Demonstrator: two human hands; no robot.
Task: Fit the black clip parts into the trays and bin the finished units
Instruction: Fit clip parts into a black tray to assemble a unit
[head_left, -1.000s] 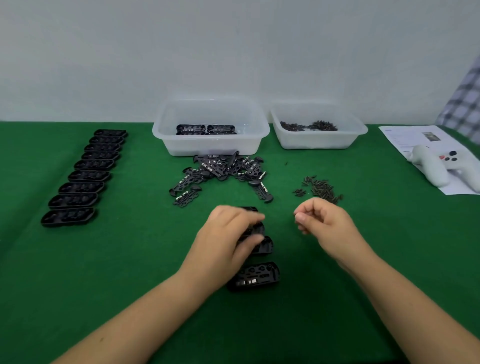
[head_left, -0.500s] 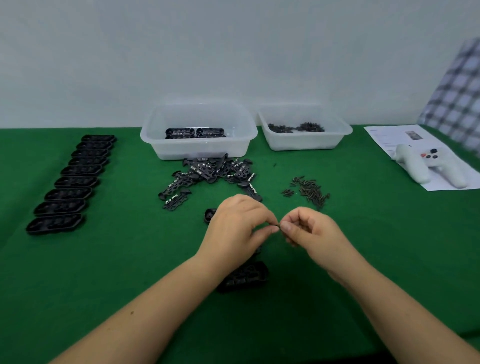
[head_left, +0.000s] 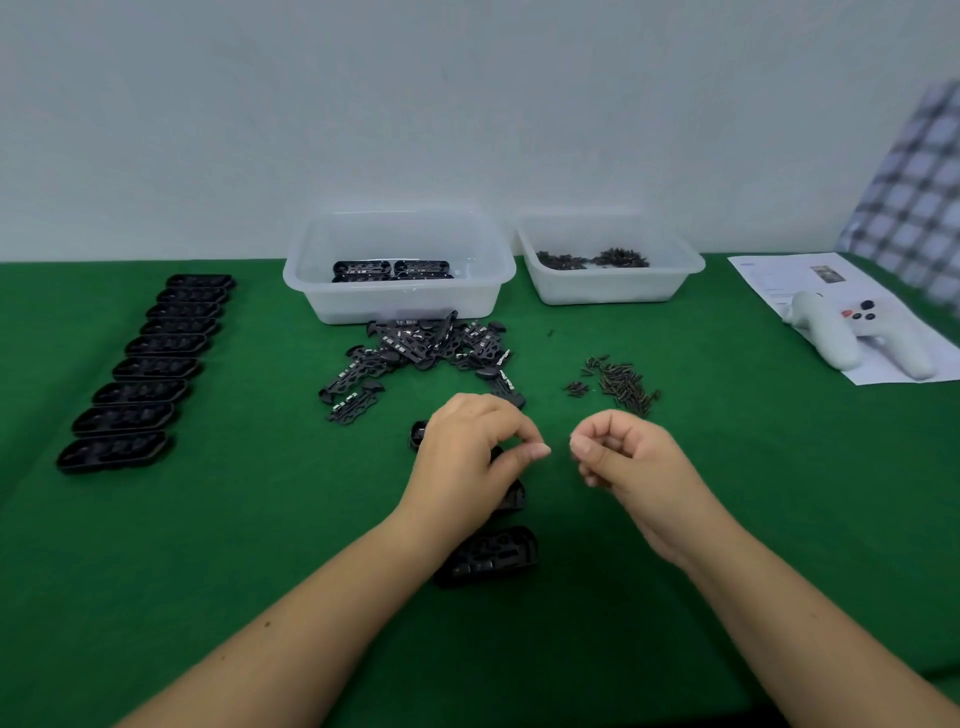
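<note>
Head view, looking down on a green tabletop (head_left: 779, 493). Left hand (head_left: 467, 457) over a short column of black trays (head_left: 493, 556), thumb and forefinger pinched together near their tips; whether anything tiny sits between them, impossible to tell. Right hand (head_left: 623, 457) just beside it but apart, fingers (head_left: 602, 447) curled in toward the palm, probably cupping a few small pins, though nothing visible inside.

Nearest tray of the column fully in sight; at least two more partly hidden under the left hand. Kept close to the body, likely so both hands can fit parts without reaching.

Pile of black clip parts (head_left: 421, 353) beyond the hands, too tangled to count. Small heap of dark pins (head_left: 623, 384) to its right, within easy reach of the right hand.

Two clear bins at the back: left bin (head_left: 400, 306) holding finished units (head_left: 389, 270), apparently two side by side; right bin (head_left: 608, 291) holding more pins.

Row of nine waiting trays (head_left: 150, 369) far left, laid out in order as stock.

One white controller (head_left: 852, 332) on a printed sheet (head_left: 779, 280), far right, off the work area.
</note>
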